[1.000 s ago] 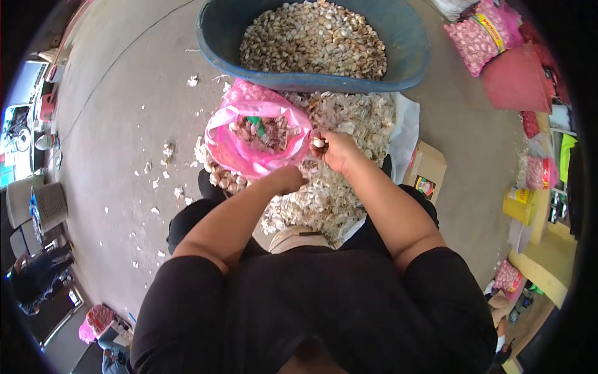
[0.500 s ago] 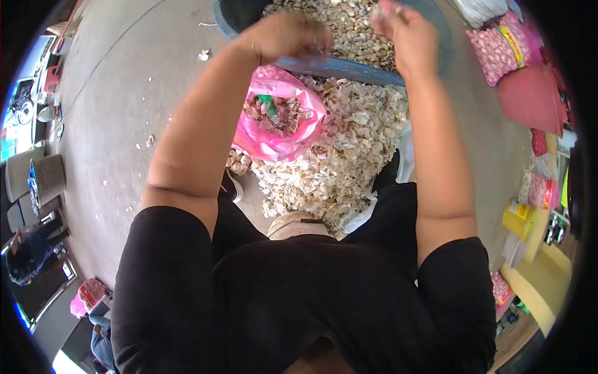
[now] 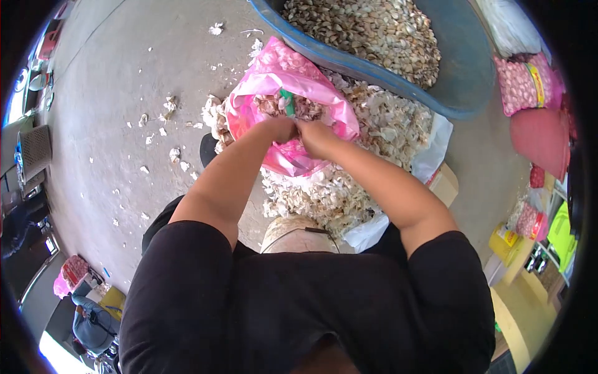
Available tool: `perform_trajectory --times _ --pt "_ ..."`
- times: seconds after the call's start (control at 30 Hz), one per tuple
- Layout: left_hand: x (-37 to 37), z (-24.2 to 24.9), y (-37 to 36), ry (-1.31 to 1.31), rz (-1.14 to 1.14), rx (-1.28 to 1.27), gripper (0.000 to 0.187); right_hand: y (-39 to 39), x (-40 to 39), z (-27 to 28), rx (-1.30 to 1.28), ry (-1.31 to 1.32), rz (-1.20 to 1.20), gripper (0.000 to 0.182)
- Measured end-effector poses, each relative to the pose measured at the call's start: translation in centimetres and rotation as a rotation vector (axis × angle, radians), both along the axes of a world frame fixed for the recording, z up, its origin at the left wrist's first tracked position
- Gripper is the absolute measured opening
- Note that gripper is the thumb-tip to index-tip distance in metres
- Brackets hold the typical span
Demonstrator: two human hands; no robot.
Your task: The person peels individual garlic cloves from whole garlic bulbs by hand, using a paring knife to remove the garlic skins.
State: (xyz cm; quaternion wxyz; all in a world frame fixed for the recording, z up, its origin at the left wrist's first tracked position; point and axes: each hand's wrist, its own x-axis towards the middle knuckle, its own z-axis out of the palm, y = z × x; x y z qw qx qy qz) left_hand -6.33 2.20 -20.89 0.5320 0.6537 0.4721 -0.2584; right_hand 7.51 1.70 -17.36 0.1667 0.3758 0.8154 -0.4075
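My left hand [image 3: 281,128] and my right hand [image 3: 317,139] meet over the mouth of a pink plastic bag [image 3: 341,115]. The fingers of both are curled closed and press together; whatever lies between them is too hidden to name. Inside the bag are purplish garlic pieces and skins [image 3: 310,110], with a green object [image 3: 286,101] among them. Around the bag spreads a heap of dry, pale garlic skins [image 3: 324,199]. Beyond it stands a big blue tub [image 3: 458,68] holding many loose garlic cloves [image 3: 374,37].
A whitish bucket [image 3: 280,232] with a wire handle sits between my legs. Garlic bulbs [image 3: 215,118] lie left of the bag, and skin scraps dot the concrete floor [image 3: 112,124]. Filled pink net bags [image 3: 520,84] and a red container [image 3: 541,142] stand at right. A person [image 3: 93,324] is at lower left.
Both hands have come down from the tub to the pink bag and are now together. The view has shifted, showing more of the tub and floor.
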Motion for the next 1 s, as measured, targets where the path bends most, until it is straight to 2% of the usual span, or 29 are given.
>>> perform_trajectory --times 0.03,0.13,0.17,0.23,0.3,0.37,0.47,0.5,0.57,0.67,0.7,0.8,0.9,0.93,1.0 --pt "-0.8 -1.9 1.0 0.099 0.129 0.026 0.031 1.4 -1.7 0.1 -0.087 -0.064 -0.136 0.031" --pt "-2.6 -3.8 1.4 0.312 0.515 0.428 0.037 2.6 -4.4 -6.2 0.209 0.066 -0.467 0.024" --pt "-3.1 -3.7 1.7 0.364 0.350 0.477 0.036 3.1 -4.8 -7.9 0.223 0.092 -0.465 0.026" --pt "-3.9 -3.7 2.3 0.456 0.016 0.564 0.036 3.4 -5.1 -11.3 0.522 0.154 -0.231 0.027" --pt "-4.8 -5.2 2.3 0.384 0.085 0.577 0.036 4.0 -4.7 -13.4 0.586 0.177 -0.138 0.029" --pt "-5.3 -6.7 2.8 0.362 0.155 0.560 0.036 4.9 -4.6 -11.6 0.423 0.158 -0.192 0.031" --pt "-5.0 -8.3 3.2 0.316 0.255 0.539 0.038 4.1 -4.0 -12.7 0.816 0.154 -0.192 0.030" --pt "-4.9 -8.6 3.1 0.281 0.315 0.512 0.037 4.0 -3.6 -12.9 0.764 0.012 0.047 0.029" --pt "-4.7 -8.5 2.9 0.214 0.429 0.464 0.036 4.2 -3.2 -9.3 0.637 -0.264 0.513 0.026" --pt "-4.5 -6.4 2.3 0.068 0.482 0.464 0.033 3.0 -3.1 -4.5 0.515 -0.321 0.517 0.020" --pt "-4.5 -6.7 1.4 -0.187 0.703 0.675 0.027 2.4 -2.7 -2.1 0.688 -0.259 0.631 0.016" --pt "-4.5 -4.0 1.2 -0.137 0.988 0.344 0.025 0.3 -1.7 2.9 0.338 -0.323 0.421 0.019" --pt "-3.8 4.0 0.3 -0.206 1.268 0.009 0.021 -0.9 1.5 6.4 0.276 -0.303 0.065 0.019" --pt "-3.8 4.7 0.0 -0.296 1.270 -0.053 0.021 -1.2 2.7 7.3 0.262 -0.314 -0.065 0.018" --pt "-4.0 5.8 -0.8 -0.472 1.261 -0.179 0.024 -1.9 5.1 10.4 0.221 -0.160 -0.194 0.016"
